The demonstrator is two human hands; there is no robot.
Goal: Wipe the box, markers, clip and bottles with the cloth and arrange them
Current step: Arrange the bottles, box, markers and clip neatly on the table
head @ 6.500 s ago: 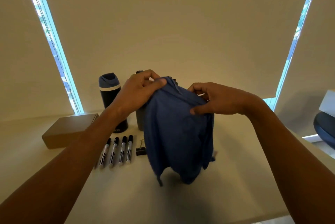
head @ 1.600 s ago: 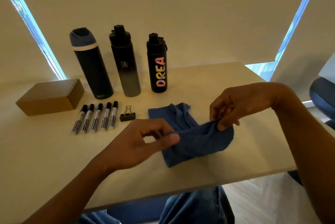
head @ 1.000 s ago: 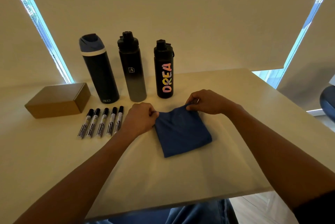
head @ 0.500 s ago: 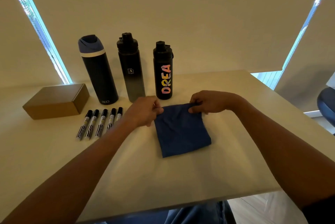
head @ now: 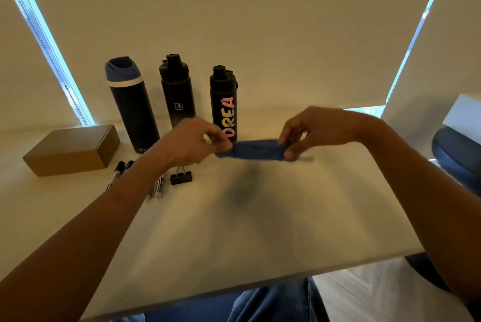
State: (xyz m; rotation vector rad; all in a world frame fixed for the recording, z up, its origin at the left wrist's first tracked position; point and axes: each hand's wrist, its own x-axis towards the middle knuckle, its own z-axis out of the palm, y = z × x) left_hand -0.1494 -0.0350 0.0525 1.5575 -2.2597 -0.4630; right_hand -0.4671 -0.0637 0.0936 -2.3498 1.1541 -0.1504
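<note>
I hold the folded blue cloth (head: 256, 151) above the table, stretched flat between both hands. My left hand (head: 192, 143) pinches its left end and my right hand (head: 309, 130) pinches its right end. Three dark bottles stand in a row at the back: one with a blue lid (head: 130, 103), a black-to-grey one (head: 178, 92), and one lettered DREA (head: 223, 103). A brown cardboard box (head: 71, 149) lies at the left. Several markers (head: 119, 169) lie in front of the bottles, mostly hidden by my left forearm. The black binder clip (head: 181, 178) sits beside them.
The pale table (head: 234, 230) has its front edge close to my lap and its right edge beside a blue chair (head: 455, 155). Closed blinds hang behind the bottles, with strips of window at both sides.
The cloth lay folded on the table half a second ago. Now both hands have lifted it off the surface and hold it edge-on in front of the DREA bottle.
</note>
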